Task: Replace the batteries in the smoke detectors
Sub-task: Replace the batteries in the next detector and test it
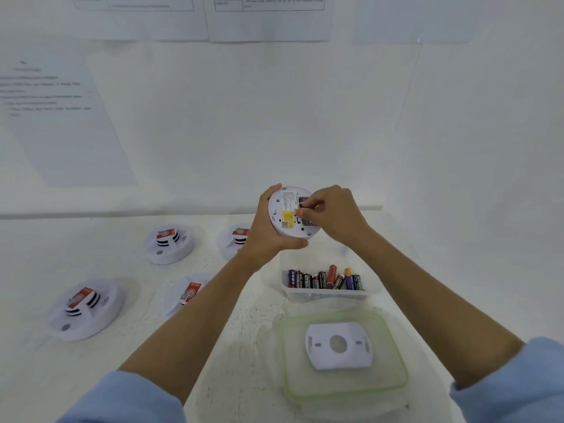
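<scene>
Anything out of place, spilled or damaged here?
Nothing spilled or damaged. A white mounting plate lies loose on the green-rimmed lid, apart from the detector the left hand grips. Batteries lean jumbled in the clear tub.

A: Can you read the white printed sheets [268, 22] on the wall [274, 117]?
B: No. The print is blurred, and the top edge cuts the upper ones off.
A: And the round white plastic smoke detector [276, 209] held up?
B: Its label print is too small. The right hand [331, 215] covers the dark opening beside the yellow sticker [287, 215]; whether its fingertips pinch anything, I cannot tell.
A: The table [122, 265]?
B: The left hand [268, 232] and left forearm [195, 319] hide part of the far red-labelled white detector [233, 239] and the near red-labelled white detector [186, 293].
</scene>
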